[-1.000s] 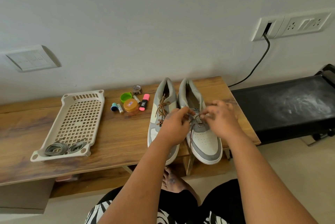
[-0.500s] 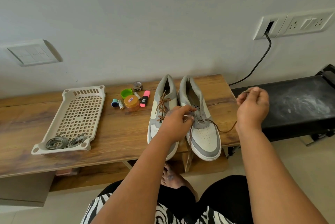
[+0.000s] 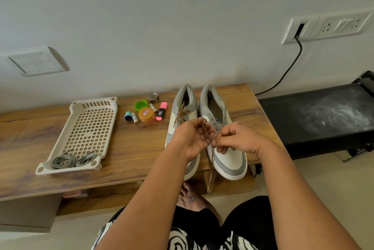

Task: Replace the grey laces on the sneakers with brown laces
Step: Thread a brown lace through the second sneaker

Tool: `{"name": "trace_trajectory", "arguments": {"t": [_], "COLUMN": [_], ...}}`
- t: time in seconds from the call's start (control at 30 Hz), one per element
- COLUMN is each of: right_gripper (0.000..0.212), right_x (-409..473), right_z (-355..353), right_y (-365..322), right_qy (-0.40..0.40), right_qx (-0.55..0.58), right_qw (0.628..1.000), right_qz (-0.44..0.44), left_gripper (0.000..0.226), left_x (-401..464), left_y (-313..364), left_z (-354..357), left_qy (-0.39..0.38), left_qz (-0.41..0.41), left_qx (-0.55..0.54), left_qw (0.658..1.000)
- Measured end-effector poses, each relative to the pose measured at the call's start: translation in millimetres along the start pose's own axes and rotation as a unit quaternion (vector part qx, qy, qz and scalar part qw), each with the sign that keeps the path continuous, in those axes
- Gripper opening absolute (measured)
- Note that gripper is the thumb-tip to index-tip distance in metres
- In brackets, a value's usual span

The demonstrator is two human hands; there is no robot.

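Two grey-and-white sneakers stand side by side on the wooden table [image 3: 131, 154]. The left sneaker [image 3: 183, 112] carries a tied brown lace. The right sneaker [image 3: 228, 156] has a brown lace [image 3: 211, 160] partly threaded, its loose end hanging past the table edge. My left hand [image 3: 194, 138] is above the gap between the shoes, palm turned up, fingers curled round the lace. My right hand [image 3: 236, 138] pinches the same lace close to the left hand, over the right sneaker's eyelets. The grey laces [image 3: 70, 159] lie coiled in the near end of a beige tray [image 3: 87, 128].
Behind the tray sit a green cap [image 3: 141, 105], an orange jar [image 3: 147, 116], a pink highlighter [image 3: 162, 111], small batteries [image 3: 134, 117] and a tape roll [image 3: 153, 97]. A black treadmill [image 3: 315, 116] stands at right, with a cable [image 3: 287, 69] to the wall socket.
My right hand came back from the far right, where it had pulled the lace out, to meet the left hand over the right sneaker. My left hand turned palm up.
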State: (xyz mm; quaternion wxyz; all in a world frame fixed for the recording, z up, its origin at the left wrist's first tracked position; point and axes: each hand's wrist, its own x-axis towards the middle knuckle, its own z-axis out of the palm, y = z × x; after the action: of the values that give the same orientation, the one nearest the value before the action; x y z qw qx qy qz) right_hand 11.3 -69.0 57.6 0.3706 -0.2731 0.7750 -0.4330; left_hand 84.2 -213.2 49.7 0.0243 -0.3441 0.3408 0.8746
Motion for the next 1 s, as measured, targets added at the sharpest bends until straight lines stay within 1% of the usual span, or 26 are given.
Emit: {"name": "trace_trajectory", "arguments": {"t": [0.03,0.1,0.23,0.3,0.37,0.4,0.47,0.5,0.53,0.57,0.6,0.73,0.9,1.0], "right_gripper": [0.007,0.007,0.017,0.017,0.019,0.02,0.018,0.017,0.016,0.016,0.017,0.025,0.026,0.025], "right_x": [0,0,3,4,3,4,7,10,12,14,15,18,20,20], "right_z": [-1,-1,1,1,0,-1,-3,-4,-4,-4,-3,2,2,2], "right_y": [1,3,10,13,12,12,15,17,19,20,22,26,27,27], "right_qy": [-0.013,-0.041,-0.122,-0.132,-0.098,-0.058,0.077,0.151,0.206,0.233,0.235,0.19,0.201,0.196], "right_qx": [-0.001,-0.009,-0.067,-0.074,-0.064,-0.049,-0.052,-0.072,-0.087,-0.093,-0.094,-0.098,-0.099,-0.096], "right_qw": [1.0,0.999,0.987,0.984,0.989,0.994,0.994,0.985,0.974,0.968,0.967,0.977,0.974,0.976], "right_qz": [0.008,0.023,0.081,0.096,0.089,0.081,0.063,0.053,0.043,0.031,0.023,0.018,0.018,0.017], "left_gripper": [0.027,0.026,0.024,0.022,0.017,0.016,0.012,0.009,0.008,0.008,0.01,0.008,0.004,0.003], "left_x": [0,1,7,7,6,6,8,8,9,10,11,16,24,27], "left_y": [1,0,-2,-1,-1,-3,-6,-9,-11,-13,-16,-25,-35,-35], "left_z": [0,1,2,-1,-4,-5,-8,-8,-8,-7,-6,-3,-6,-7], "left_qy": [0.002,0.009,0.025,0.027,0.037,0.05,0.078,0.085,0.09,0.097,0.105,0.121,0.145,0.157], "left_qz": [-0.001,0.014,0.087,0.122,0.15,0.164,0.19,0.201,0.211,0.221,0.229,0.252,0.265,0.287], "left_qx": [-0.015,-0.011,0.025,0.067,0.164,0.228,0.336,0.37,0.39,0.405,0.418,0.454,0.476,0.522], "left_qw": [1.0,1.0,0.996,0.99,0.974,0.958,0.919,0.903,0.892,0.882,0.873,0.846,0.826,0.788]}}
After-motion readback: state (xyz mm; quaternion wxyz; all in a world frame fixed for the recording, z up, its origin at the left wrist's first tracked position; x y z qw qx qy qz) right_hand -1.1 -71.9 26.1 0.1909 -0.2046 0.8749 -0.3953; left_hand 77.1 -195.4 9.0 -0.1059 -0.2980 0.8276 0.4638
